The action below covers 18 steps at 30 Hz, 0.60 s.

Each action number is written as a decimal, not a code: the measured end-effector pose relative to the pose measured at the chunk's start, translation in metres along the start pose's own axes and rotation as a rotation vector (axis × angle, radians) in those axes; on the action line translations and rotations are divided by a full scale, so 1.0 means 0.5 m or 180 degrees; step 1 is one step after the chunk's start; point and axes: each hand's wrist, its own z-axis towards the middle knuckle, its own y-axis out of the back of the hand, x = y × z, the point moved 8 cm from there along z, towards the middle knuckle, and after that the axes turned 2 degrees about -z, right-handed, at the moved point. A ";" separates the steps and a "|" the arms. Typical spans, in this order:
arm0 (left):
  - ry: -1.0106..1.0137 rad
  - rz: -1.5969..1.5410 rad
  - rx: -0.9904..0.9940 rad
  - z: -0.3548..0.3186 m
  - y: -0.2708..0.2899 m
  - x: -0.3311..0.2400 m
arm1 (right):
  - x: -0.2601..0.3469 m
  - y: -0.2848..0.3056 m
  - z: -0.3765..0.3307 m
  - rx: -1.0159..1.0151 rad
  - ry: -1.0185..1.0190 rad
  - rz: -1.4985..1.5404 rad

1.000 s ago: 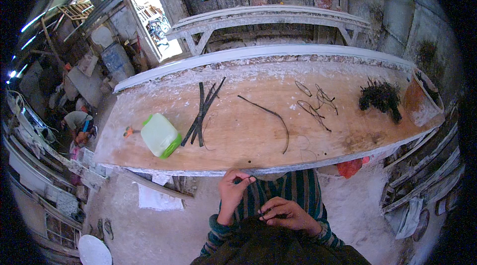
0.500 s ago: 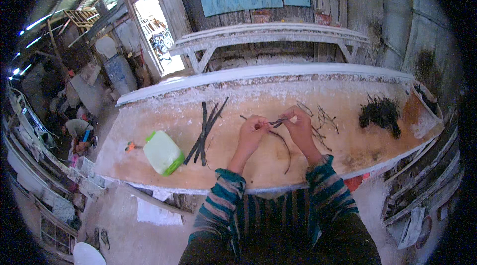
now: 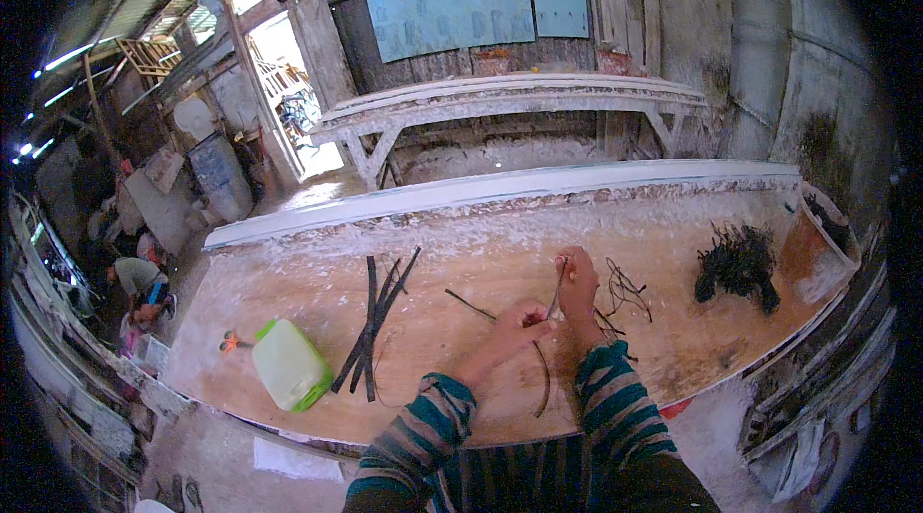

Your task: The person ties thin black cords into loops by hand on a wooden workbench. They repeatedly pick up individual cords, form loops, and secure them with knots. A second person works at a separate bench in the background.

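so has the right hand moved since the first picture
Yes, the right hand has moved forward, away from the person: it was short of the near edge of the wooden table, and now it is well past that edge.

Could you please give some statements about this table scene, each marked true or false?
1. The pale green-ended container lies left of the flat black strips. True.
2. The scissors lie right of that container. False: the orange-handled scissors lie left of it.
3. The tangled black bundle lies toward the table's right end. True.
4. Both hands are over the floor. False: the left hand and right hand are over the table.
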 end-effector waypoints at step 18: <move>-0.0571 0.0122 -0.2688 -0.060 0.293 -0.031 | 0.108 -0.069 -0.089 0.1627 -0.0467 0.1154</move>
